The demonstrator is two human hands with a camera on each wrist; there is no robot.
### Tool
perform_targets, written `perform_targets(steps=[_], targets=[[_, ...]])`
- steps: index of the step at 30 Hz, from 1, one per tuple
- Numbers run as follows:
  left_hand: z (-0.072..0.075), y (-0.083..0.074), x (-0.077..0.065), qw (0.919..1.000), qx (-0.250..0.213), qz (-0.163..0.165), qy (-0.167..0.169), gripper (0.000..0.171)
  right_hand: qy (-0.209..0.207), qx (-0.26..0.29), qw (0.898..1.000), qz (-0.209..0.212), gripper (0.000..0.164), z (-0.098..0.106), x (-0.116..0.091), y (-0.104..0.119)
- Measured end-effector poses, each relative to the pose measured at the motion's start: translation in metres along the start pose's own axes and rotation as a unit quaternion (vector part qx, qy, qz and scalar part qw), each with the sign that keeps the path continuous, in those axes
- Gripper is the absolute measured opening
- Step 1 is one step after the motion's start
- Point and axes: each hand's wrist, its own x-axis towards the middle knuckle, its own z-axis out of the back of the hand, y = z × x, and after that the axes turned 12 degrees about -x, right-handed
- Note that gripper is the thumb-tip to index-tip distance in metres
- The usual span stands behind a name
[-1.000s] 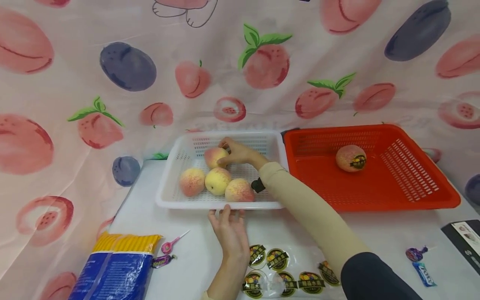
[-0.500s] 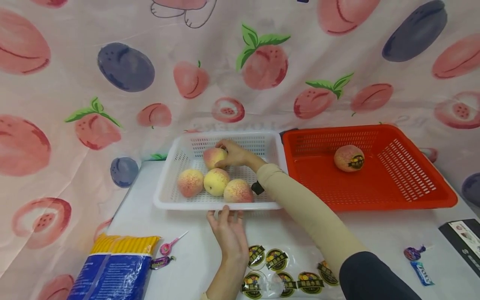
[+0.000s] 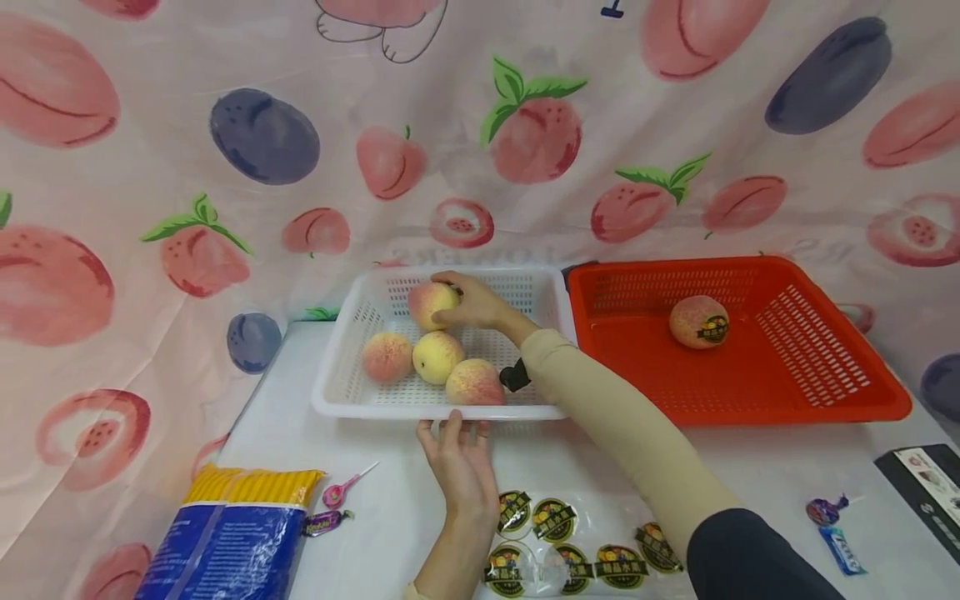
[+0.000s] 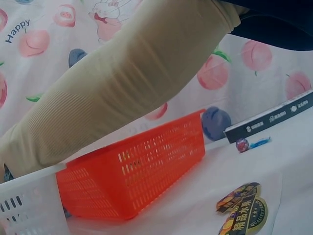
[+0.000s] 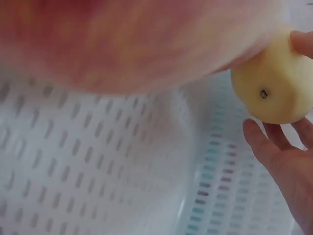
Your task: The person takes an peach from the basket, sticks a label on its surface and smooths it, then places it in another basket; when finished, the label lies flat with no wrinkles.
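Observation:
My right hand [image 3: 477, 305] reaches into the white basket [image 3: 540, 412] and grips a red-and-yellow peach [image 3: 426, 305] at its back. In the right wrist view, thumb and fingers lie around that peach [image 5: 274, 88], with a dark stem spot showing. Three more peaches sit in front: a reddish one [image 3: 387, 357], a yellow one [image 3: 438, 357] and a pink-yellow one [image 3: 475, 383]. Another peach [image 5: 127, 39] looms close at the top of the right wrist view. My left hand [image 3: 461, 471] touches the basket's front rim from below with fingers extended; the left wrist view does not show it.
A red basket [image 3: 645, 410] stands at right, holding one peach with a label [image 3: 697, 322]. Round stickers [image 3: 555, 521] lie on a clear sheet in front. A blue-yellow packet [image 3: 232, 533], a lollipop [image 3: 334, 496], wrapped sweets [image 3: 842, 548] and a black box [image 3: 926, 487] lie around.
The gripped peach has risen slightly and turned, showing more of its yellow side. My left hand stays at the rim. The head view has shifted a little.

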Motion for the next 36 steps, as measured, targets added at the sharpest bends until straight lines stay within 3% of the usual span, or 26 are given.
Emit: perform_targets(steps=[7, 12, 18, 26, 32, 36], targets=[[0.001, 0.0, 0.0, 1.0, -0.003, -0.004, 0.007, 0.034, -0.037, 0.0, 0.999, -0.001, 0.069, 0.019, -0.014, 0.007], [0.001, -0.001, 0.0, 0.9999, -0.002, -0.005, 0.009, 0.036, -0.057, 0.006, 0.998, -0.005, 0.068, 0.035, -0.036, 0.013], [0.002, 0.0, 0.002, 0.9998, -0.006, -0.008, 0.017, 0.033, -0.065, 0.046, 0.997, -0.001, 0.066, 0.052, -0.074, 0.022], [0.005, -0.001, 0.002, 0.9999, -0.008, -0.006, 0.008, 0.033, -0.061, 0.118, 0.991, 0.027, 0.063, 0.075, -0.142, 0.057], [0.005, 0.0, 0.001, 0.9999, -0.007, -0.002, 0.009, 0.036, -0.095, 0.151, 0.982, 0.056, 0.063, 0.078, -0.185, 0.056], [0.004, -0.001, 0.003, 0.9998, -0.009, -0.004, 0.016, 0.033, -0.112, 0.159, 0.978, 0.069, 0.067, 0.075, -0.209, 0.044]])
